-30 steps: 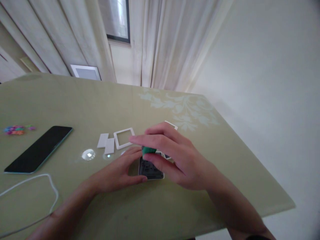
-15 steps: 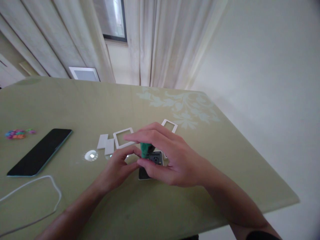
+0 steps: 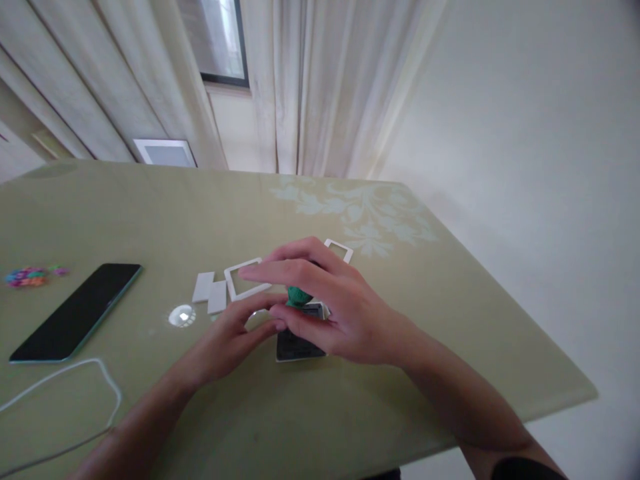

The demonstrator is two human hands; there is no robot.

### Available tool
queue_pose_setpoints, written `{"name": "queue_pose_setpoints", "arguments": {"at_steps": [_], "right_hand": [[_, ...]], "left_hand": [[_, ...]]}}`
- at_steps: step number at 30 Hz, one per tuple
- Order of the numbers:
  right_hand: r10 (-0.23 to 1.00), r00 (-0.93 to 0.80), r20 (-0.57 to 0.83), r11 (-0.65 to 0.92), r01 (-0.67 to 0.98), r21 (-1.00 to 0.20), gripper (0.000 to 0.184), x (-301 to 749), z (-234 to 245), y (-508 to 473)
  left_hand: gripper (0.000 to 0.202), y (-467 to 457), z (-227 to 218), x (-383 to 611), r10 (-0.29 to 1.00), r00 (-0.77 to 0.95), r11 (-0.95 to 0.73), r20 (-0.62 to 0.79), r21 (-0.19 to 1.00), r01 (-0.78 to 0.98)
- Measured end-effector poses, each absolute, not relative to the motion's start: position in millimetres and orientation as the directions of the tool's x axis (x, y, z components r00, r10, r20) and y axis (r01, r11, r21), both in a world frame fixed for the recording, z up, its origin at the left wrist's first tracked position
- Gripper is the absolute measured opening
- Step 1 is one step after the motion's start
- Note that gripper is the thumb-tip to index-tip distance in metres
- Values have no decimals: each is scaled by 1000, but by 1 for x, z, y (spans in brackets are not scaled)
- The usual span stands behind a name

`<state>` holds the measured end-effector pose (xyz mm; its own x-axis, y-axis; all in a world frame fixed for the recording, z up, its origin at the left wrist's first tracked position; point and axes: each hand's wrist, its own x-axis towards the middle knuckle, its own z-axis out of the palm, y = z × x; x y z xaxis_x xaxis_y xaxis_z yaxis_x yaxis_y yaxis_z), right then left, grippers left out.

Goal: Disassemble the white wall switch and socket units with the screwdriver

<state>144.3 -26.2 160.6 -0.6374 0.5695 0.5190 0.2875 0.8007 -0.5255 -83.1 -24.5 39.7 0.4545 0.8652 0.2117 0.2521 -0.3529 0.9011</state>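
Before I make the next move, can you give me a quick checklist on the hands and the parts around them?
1. Right hand has hold of the green object: ok, thumb and fingers are around it.
2. Left hand has a firm grip: cannot tell, its fingertips are by the right thumb and what they hold is hidden.
3. Dark panel lies flat on the table: ok.
4. Panel fully in sight: not ok, the right hand covers part of it.
5. Lower end of the green object touches the panel: cannot tell, hidden.
6. White cable apart from the panel: ok, it lies off to the left.
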Motion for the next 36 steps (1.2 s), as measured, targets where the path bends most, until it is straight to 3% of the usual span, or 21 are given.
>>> {"name": "queue_pose_setpoints", "arguments": {"at_steps": [3,9,15,19,27,31,36], "right_hand": [[543,-638,547,821,263,-507,39,144,159,-26],[589,-606,535,791,296,-536,42,144,159,-25],[560,-625,544,799,233,-555,45,142,158,-25],[561,-599,572,800,213,-561,44,143,156,-23],[530,-630,568,810,179,-558,43,141,156,-24],[504,-614,608,825,133,-550,43,141,150,-21],[540,-606,583,798,150,-583,48,141,149,-20]], "left_hand": [[23,-24,39,-83,849,491,-352,195,902,251],[16,-24,33,-80,896,378,-340,232,907,250],[23,-28,37,-77,839,493,-370,231,906,206],[14,-28,38,-73,885,412,-332,216,914,233],[30,-30,29,-83,868,431,-375,245,893,247],[17,-29,34,-74,876,400,-370,269,907,200],[47,-29,31,-79,882,395,-352,256,916,192]]}}
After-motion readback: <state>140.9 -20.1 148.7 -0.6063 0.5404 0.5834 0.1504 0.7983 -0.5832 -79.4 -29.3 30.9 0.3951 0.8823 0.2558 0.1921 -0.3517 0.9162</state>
